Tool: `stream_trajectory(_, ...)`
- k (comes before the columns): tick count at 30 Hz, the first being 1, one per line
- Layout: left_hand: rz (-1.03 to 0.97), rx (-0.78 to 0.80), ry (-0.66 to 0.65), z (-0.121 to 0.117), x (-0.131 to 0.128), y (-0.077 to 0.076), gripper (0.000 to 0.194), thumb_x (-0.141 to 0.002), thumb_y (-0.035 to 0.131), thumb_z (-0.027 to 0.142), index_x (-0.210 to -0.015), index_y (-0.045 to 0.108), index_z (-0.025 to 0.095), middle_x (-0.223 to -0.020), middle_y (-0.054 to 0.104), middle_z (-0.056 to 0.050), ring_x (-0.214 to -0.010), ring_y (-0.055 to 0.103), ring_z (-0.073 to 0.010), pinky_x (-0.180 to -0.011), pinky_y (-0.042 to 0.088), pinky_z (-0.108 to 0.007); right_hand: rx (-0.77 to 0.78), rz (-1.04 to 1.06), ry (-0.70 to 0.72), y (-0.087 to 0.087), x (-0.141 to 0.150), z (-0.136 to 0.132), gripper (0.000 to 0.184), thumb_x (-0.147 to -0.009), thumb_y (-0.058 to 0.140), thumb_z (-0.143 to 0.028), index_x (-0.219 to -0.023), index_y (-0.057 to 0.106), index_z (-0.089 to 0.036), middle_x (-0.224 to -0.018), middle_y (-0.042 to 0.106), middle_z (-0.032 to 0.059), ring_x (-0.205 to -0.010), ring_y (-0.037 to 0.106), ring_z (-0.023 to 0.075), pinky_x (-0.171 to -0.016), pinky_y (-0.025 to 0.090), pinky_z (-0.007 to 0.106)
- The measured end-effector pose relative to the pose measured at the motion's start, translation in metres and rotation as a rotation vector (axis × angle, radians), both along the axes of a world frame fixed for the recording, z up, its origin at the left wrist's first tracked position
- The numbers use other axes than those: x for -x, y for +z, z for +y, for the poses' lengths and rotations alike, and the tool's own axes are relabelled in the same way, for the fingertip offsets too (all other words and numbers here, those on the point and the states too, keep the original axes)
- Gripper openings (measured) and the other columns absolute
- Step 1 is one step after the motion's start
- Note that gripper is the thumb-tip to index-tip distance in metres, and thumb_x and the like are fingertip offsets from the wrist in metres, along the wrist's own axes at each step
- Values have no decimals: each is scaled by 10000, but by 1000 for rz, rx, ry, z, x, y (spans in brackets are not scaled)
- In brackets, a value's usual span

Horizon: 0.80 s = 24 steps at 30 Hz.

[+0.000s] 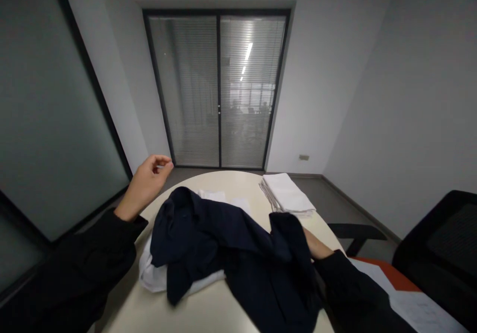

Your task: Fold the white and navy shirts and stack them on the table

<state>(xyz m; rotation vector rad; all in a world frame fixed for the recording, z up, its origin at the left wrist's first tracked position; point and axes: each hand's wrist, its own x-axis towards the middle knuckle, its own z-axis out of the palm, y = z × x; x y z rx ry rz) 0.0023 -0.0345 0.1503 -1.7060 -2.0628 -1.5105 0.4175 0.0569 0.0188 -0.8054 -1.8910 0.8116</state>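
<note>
A crumpled dark navy garment lies across the round table, its right part raised over my right hand. Of that hand, only the part near the wrist shows. The fabric hides its fingers, so their grip cannot be seen. My left hand is up in the air beyond the garment's left end, apart from it. Its fingers are loosely curled, with a gap between them and the thumb and nothing visible inside. White cloth peeks out from beneath the garment at the left.
The pale round table carries a stack of folded white cloths at its far right. Flat white pieces lie behind the garment. A black chair stands at right, near papers and an orange-red surface.
</note>
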Motion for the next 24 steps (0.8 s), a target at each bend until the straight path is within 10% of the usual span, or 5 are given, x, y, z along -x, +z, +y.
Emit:
stream_trajectory(3,351,252,-216,-27,-47,-35,687,-759,628,607,-1326,511,237,-1296,603,-116,-1135,593,-302,-1005,434,-441,96,-305,12,-23,-6,26,459,-956,405,-489,-905,739,-179,-942,723,100,-937,662,286,-900,494,449)
stream_trajectory(7,633,608,-243,-42,-88,-103,1123,-556,809,499,-1513,265,278,-1546,303,-182,-1358,332,-477,-1068,289,-617,-211,-581,-549,-42,-11,69,444,-850,593,-417,-1199,627,-144,-1240,613,171,-1173,534,320,-1005,394,439)
stream_trajectory(12,576,666,-230,-18,-62,-140,761,-762,523,121,-1489,307,183,-1261,621,-164,-1038,659,-328,-884,502,-443,-153,-825,-656,-52,-9,94,299,-912,518,-343,-1116,642,-163,-1106,665,148,-1030,587,294,-830,433,360)
stream_trajectory(19,-60,14,174,4,49,-13,352,-846,500,149,-1171,604,59,-1272,630,-134,-1205,565,-265,-1052,424,-424,-62,-280,-698,-21,-13,90,309,-906,489,-422,-1032,617,-170,-816,669,78,-749,601,219,-677,424,301)
stream_trajectory(24,-74,-450,244,-4,58,59,380,-881,544,207,-1195,571,-5,-1283,623,-136,-1176,581,-241,-1033,443,-455,97,581,-476,16,10,59,458,-806,576,-605,-1032,556,-207,-860,640,3,-717,586,151,-657,472,263)
